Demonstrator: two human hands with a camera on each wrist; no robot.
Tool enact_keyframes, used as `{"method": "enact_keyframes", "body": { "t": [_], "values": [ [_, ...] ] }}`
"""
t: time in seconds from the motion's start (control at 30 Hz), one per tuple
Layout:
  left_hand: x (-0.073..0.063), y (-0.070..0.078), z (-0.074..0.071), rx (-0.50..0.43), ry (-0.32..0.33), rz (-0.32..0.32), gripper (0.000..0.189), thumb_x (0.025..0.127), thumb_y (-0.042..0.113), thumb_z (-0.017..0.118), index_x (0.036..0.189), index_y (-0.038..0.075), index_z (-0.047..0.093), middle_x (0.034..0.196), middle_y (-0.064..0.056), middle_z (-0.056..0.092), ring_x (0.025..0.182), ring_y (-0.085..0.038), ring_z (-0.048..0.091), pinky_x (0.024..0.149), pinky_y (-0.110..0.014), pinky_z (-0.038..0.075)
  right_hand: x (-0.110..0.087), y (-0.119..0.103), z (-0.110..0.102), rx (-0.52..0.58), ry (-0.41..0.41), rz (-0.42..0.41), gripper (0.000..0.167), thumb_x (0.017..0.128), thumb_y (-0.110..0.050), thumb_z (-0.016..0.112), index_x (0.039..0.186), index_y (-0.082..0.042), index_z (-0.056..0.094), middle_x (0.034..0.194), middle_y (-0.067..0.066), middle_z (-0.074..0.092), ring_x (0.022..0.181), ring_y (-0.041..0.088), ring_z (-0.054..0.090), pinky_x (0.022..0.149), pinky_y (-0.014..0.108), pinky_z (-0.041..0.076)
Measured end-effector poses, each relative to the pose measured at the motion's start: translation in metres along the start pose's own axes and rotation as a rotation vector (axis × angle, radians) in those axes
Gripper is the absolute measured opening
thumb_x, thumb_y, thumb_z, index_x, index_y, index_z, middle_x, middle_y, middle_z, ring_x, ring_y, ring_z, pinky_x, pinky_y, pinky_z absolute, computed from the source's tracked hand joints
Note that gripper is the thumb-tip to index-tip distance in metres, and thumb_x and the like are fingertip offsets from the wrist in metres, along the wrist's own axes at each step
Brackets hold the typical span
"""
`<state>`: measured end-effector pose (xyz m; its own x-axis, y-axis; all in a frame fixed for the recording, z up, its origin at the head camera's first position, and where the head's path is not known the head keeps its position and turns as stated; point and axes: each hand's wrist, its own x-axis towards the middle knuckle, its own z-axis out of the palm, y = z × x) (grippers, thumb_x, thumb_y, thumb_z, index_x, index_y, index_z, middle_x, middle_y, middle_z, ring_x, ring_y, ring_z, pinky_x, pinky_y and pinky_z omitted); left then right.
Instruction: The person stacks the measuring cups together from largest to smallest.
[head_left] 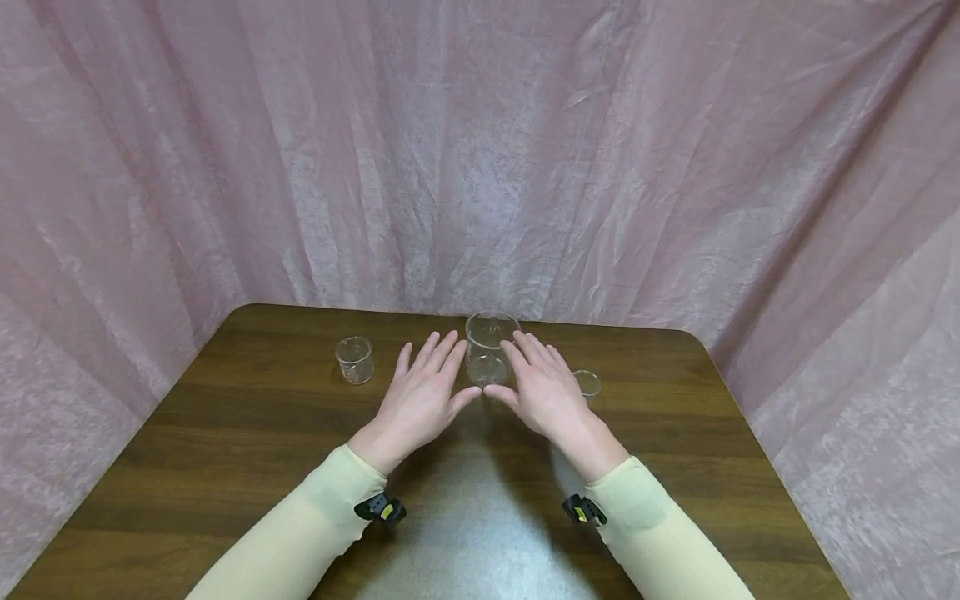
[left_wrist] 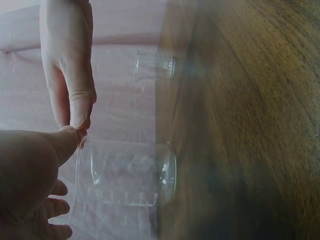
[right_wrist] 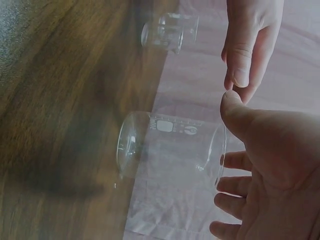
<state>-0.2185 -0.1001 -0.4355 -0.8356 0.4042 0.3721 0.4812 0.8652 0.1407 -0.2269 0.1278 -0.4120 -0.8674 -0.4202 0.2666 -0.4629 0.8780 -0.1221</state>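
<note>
A large clear glass beaker (head_left: 487,367) with white printed markings stands upright on the table, just beyond my two hands. My left hand (head_left: 422,396) is held with straight, slightly spread fingers at the beaker's left, gripping nothing. On the other side, my right hand (head_left: 546,393) is likewise stretched out, its fingers overlapping the beaker's right rim in the head view. Both thumb tips come together in front of the glass. Left of the left hand stands a small glass beaker (head_left: 355,362). Another small glass beaker (left_wrist: 156,66) is partly hidden behind the right hand in the head view.
The brown wood-grain table (head_left: 262,467) has rounded far corners. Pink velvety curtains (head_left: 480,167) hang behind it and along both sides. Each sleeve carries a small black device (head_left: 381,508) near the wrist.
</note>
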Motion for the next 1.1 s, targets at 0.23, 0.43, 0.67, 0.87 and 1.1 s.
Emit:
{"method": "enact_keyframes", "body": {
  "t": [0.23, 0.43, 0.67, 0.87, 1.1],
  "values": [
    [0.001, 0.000, 0.002, 0.005, -0.010, 0.004, 0.075, 0.110, 0.053, 0.065, 0.166, 0.005, 0.048, 0.174, -0.017, 0.040, 0.162, -0.041, 0.033, 0.126, -0.073, 0.025, -0.005, 0.000, 0.001, 0.010, 0.031, -0.026, 0.080, 0.102, -0.054, 0.076, 0.158, -0.002, 0.056, 0.166, 0.024, 0.049, 0.154, 0.043, 0.046, 0.124, 0.062, 0.038],
    [0.001, 0.001, 0.002, 0.002, -0.012, 0.012, 0.076, 0.110, 0.053, 0.065, 0.166, 0.005, 0.048, 0.175, -0.016, 0.039, 0.163, -0.041, 0.032, 0.126, -0.073, 0.025, -0.009, 0.001, 0.001, 0.009, 0.034, -0.052, 0.080, 0.102, -0.055, 0.076, 0.158, -0.001, 0.056, 0.166, 0.025, 0.049, 0.155, 0.043, 0.046, 0.124, 0.062, 0.038],
    [0.002, 0.003, 0.001, -0.009, -0.013, 0.027, 0.076, 0.110, 0.052, 0.067, 0.166, 0.005, 0.048, 0.174, -0.017, 0.040, 0.162, -0.041, 0.033, 0.127, -0.072, 0.025, -0.012, 0.000, -0.001, 0.003, 0.027, -0.055, 0.080, 0.102, -0.055, 0.076, 0.158, -0.002, 0.057, 0.167, 0.024, 0.048, 0.155, 0.043, 0.045, 0.125, 0.061, 0.037],
    [0.001, 0.004, 0.003, -0.020, -0.012, 0.038, 0.076, 0.109, 0.051, 0.069, 0.165, 0.004, 0.048, 0.174, -0.016, 0.041, 0.161, -0.041, 0.036, 0.127, -0.071, 0.024, -0.015, -0.001, -0.004, 0.003, 0.024, -0.060, 0.079, 0.102, -0.055, 0.076, 0.157, -0.002, 0.057, 0.166, 0.024, 0.048, 0.155, 0.043, 0.045, 0.126, 0.060, 0.036],
    [0.000, 0.004, 0.006, -0.011, -0.010, 0.050, 0.077, 0.108, 0.053, 0.069, 0.165, 0.005, 0.049, 0.174, -0.015, 0.041, 0.161, -0.041, 0.036, 0.127, -0.071, 0.024, -0.018, 0.000, -0.003, 0.004, 0.039, -0.078, 0.077, 0.102, -0.053, 0.077, 0.156, -0.001, 0.058, 0.165, 0.025, 0.050, 0.154, 0.043, 0.047, 0.124, 0.061, 0.038]
  ]
}}
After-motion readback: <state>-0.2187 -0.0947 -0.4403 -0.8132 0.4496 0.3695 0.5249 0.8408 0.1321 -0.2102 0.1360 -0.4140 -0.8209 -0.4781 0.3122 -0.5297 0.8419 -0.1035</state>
